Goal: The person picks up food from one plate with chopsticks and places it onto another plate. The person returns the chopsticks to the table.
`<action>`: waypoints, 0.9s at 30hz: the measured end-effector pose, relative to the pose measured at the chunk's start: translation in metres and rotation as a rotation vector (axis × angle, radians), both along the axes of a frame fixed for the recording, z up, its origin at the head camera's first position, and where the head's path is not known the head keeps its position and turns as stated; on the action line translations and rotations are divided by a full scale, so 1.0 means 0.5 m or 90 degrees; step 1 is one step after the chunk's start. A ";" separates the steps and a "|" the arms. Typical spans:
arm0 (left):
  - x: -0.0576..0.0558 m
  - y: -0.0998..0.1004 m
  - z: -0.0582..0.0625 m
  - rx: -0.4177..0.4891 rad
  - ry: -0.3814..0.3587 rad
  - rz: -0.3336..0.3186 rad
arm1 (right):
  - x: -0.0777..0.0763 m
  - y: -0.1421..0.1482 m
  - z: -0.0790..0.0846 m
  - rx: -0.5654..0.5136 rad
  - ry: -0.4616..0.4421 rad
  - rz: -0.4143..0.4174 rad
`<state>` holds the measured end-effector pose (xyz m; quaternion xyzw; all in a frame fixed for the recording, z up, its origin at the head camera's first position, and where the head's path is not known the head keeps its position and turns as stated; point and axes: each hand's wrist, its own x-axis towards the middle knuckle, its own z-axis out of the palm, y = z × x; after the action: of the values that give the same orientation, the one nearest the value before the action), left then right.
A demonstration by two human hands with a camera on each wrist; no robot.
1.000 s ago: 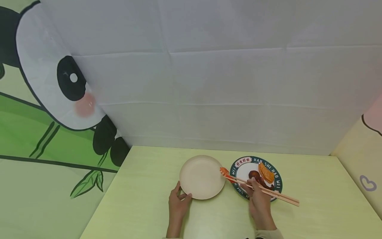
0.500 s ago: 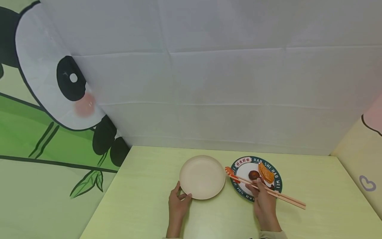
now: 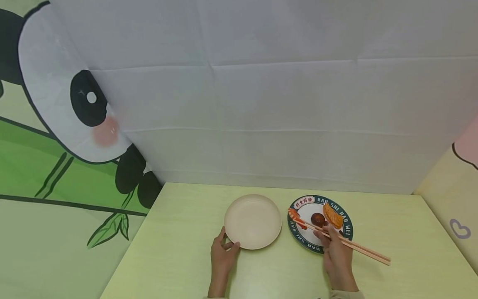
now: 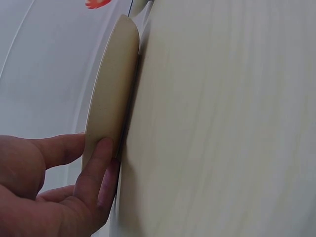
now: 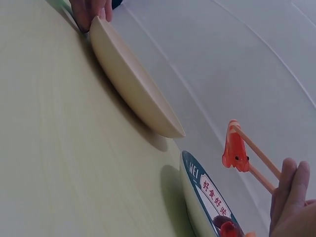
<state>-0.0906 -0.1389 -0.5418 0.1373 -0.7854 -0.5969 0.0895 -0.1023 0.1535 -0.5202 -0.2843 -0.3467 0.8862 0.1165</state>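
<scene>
With thumb and fingers, my left hand (image 3: 224, 255) grips the near-left rim of a plain beige plate (image 3: 253, 222); the left wrist view has the plate (image 4: 111, 94) edge-on with fingertips against its side. My right hand (image 3: 337, 255) holds a pair of wooden chopsticks (image 3: 367, 251). Between their tips is an orange-red shrimp (image 3: 296, 218), over the left side of a white plate with a lettered green rim (image 3: 304, 244). The right wrist view shows the shrimp (image 5: 235, 148) raised above that plate. A round brown piece (image 3: 318, 219) and a golden dumpling-shaped piece (image 3: 332, 216) lie on it.
Both plates stand side by side on a pale yellow-green table (image 3: 179, 232), a narrow gap between them. A white cloth backdrop (image 3: 261, 104) rises behind the table's back edge. Printed panels flank it, one with a panda (image 3: 56, 83) at left.
My right hand has moved right and slightly toward me, carrying the shrimp in the chopsticks from beside the beige plate to over the green-rimmed plate. My left hand and the beige plate stay put.
</scene>
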 end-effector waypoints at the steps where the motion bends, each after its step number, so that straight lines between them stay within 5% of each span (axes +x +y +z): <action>1: -0.001 0.000 0.001 0.000 0.001 0.001 | 0.000 0.002 0.000 0.004 -0.006 -0.002; 27: 0.001 0.001 0.004 -0.001 0.002 0.001 | 0.012 0.029 -0.007 0.003 -0.029 -0.031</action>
<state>-0.0901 -0.1384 -0.5398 0.1368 -0.7856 -0.5965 0.0912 -0.0964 0.1680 -0.5236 -0.3122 -0.3441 0.8758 0.1307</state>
